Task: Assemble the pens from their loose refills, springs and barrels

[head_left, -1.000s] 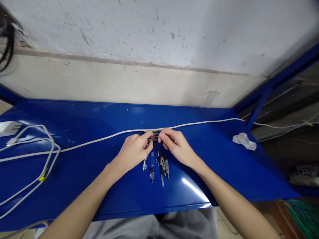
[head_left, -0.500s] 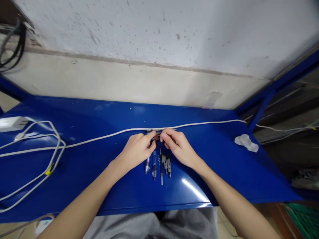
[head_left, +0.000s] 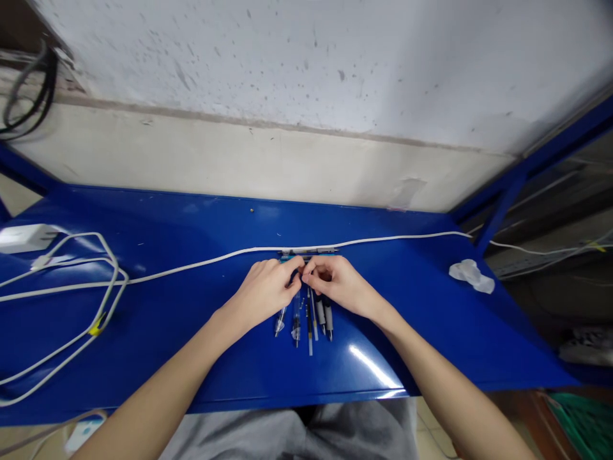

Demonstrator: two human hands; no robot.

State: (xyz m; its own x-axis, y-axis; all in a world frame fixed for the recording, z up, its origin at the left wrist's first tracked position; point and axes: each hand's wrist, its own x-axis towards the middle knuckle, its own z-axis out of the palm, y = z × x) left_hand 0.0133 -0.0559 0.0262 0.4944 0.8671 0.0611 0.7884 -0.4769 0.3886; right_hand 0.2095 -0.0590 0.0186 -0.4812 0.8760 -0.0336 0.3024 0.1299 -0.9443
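My left hand (head_left: 269, 284) and my right hand (head_left: 339, 281) meet fingertip to fingertip over the pen parts, both in a pinch. Whatever sits between the fingertips is too small or too hidden to name. Just below them on the blue surface lie two clear pen barrels (head_left: 296, 322), side by side. To their right are thin pen refills (head_left: 310, 329), and then two grey pen grip sections (head_left: 328, 319) with dark tips. Behind the fingers a pen (head_left: 325, 250) lies crosswise along the white cable, with a bluish one partly covered by my hands.
A white cable (head_left: 205, 260) crosses the blue shelf (head_left: 191, 370) and loops at the left near a white adapter (head_left: 29, 237). Crumpled clear plastic (head_left: 472, 276) lies to the right. A pale wall (head_left: 287, 153) closes off the back.
My right hand has shifted slightly left and down, bringing its fingertips against the left ones. The pens behind show more, and the two grey grip sections have shifted slightly right.
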